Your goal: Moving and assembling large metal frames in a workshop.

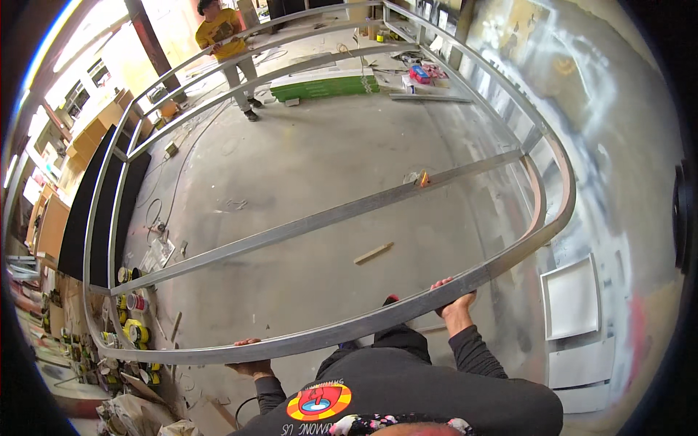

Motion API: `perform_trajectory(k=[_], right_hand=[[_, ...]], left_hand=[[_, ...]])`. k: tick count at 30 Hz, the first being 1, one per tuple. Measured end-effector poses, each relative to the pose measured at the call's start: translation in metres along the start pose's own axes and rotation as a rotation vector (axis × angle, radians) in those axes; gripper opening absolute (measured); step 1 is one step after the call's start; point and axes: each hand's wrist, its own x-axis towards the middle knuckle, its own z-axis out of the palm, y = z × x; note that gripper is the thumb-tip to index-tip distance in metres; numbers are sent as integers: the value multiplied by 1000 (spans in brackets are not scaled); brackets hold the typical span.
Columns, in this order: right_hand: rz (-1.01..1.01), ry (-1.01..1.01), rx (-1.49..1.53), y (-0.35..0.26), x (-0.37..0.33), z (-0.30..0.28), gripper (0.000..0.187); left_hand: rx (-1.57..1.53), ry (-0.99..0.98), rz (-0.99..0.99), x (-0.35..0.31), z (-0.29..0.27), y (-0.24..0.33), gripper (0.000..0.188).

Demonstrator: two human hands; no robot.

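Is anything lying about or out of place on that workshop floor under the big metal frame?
A few loose bits. A short wooden strip lies alone on the concrete floor inside the metal frame that the left hand and right hand grip. Cables trail across the floor, and tape rolls clutter the left edge.

The near rail of the metal frame (349, 330) covers most of the left hand (251, 363); only knuckles and wrist show below it. The right hand (454, 301) has its palm hidden behind the same rail. The person's legs and all but one shoe tip (391, 299) vanish under the torso. The far worker (229, 51) is cut off at the top edge. The clutter (127, 327) at lower left is too small to sort, perhaps tape rolls.
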Motion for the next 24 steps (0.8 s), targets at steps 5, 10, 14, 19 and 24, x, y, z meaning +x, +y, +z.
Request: perform_trajectory(k=[5,10,14,19,24], right_hand=[[-50,-45,-47,-40,37,53,52],[-57,-75,-96,-74,63,115,51],[-83,-116,-98,-98,79,159,51],[-51,-103,-71,-112,98,202,52],[-107,-97,-158,-122,120,218,50]], left_hand=[[58,29,41,23,2,-54,53],[46,65,88,48,11,-107,57],[44,26,74,69,29,-145,50],[139,31,137,91,38,-181,57],[35,160,166,88,10,-204,61]])
